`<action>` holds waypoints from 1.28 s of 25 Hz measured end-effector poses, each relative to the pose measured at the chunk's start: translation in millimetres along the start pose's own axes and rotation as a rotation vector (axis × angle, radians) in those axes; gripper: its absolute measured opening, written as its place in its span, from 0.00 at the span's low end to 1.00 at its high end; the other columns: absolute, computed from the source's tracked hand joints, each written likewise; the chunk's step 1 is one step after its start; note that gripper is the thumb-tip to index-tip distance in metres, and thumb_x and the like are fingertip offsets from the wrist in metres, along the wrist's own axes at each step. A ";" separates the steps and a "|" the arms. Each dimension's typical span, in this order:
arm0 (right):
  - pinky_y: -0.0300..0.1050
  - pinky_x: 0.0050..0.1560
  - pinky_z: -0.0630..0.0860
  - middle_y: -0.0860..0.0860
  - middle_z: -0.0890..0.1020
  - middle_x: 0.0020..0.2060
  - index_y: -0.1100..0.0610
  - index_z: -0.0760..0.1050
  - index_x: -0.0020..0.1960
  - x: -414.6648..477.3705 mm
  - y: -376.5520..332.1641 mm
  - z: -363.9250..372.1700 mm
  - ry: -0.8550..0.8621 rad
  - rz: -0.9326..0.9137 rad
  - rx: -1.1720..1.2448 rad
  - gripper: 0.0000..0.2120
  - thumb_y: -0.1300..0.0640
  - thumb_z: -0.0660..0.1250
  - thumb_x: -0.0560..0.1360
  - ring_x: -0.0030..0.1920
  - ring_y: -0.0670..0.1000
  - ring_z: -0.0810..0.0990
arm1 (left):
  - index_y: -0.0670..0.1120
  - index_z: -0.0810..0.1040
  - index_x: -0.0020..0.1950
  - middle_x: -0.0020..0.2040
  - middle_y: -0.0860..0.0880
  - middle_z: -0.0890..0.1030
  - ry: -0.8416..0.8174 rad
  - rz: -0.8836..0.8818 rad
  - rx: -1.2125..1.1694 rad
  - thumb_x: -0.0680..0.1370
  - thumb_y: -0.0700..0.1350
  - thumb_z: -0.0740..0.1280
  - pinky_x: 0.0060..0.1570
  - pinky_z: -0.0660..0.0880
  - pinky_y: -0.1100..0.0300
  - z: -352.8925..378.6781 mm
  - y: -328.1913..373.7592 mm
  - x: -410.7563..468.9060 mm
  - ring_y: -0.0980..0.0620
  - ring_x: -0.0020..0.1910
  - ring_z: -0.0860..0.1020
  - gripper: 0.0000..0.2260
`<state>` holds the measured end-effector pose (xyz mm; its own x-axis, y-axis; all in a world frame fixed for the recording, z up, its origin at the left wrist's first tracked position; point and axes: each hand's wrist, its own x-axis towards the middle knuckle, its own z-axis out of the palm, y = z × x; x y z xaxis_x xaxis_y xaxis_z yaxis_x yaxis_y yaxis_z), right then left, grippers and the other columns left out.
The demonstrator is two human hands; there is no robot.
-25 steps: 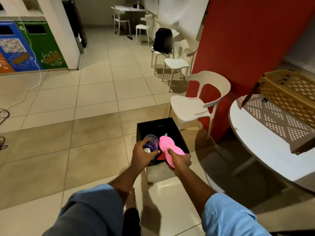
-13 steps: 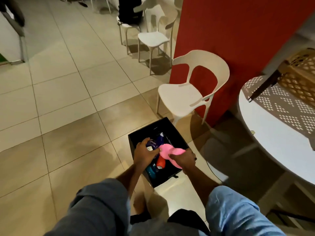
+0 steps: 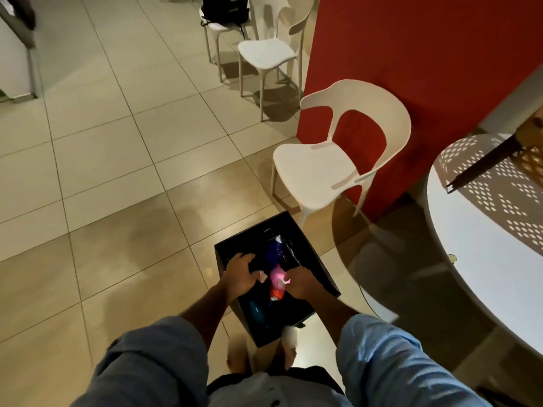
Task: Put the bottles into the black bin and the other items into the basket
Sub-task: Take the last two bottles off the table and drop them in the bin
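Both hands are down in the bin (image 3: pixel 323 277) — the left hand (image 3: pixel 239 274) spread and empty, the right hand (image 3: pixel 302 283) curled on the pink bottle (image 3: pixel 277 276). Several bottles already lie below them — only the basket's (image 3: pixel 537 124) corner shows, so what remains is unclear.

Beige tiled floor (image 3: pixel 117 177). Red wall (image 3: pixel 426 69) at right. White plastic chair (image 3: pixel 320 168) against it; two more white chairs (image 3: pixel 266 51) farther back, the far one bearing a black backpack (image 3: pixel 224 8). Round white table (image 3: pixel 484 248) at right edge, dappled with light spots.
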<state>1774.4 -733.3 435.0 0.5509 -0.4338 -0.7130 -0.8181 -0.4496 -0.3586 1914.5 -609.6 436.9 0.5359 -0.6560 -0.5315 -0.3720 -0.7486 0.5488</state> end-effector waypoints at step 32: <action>0.64 0.74 0.51 0.55 0.48 0.79 0.55 0.49 0.79 -163.2 -47.6 147.6 0.497 0.307 0.179 0.33 0.42 0.56 0.80 0.79 0.57 0.47 | 0.39 0.75 0.64 0.62 0.39 0.77 -0.261 0.640 0.454 0.81 0.51 0.61 0.63 0.71 0.49 12.0 -4.6 -101.8 0.42 0.61 0.75 0.19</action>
<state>1699.0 -525.8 479.4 0.2607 -0.8548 -0.4487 -0.9431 -0.1261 -0.3077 1852.5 -540.6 480.7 -0.0561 -0.9279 -0.3687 -0.8456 -0.1522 0.5117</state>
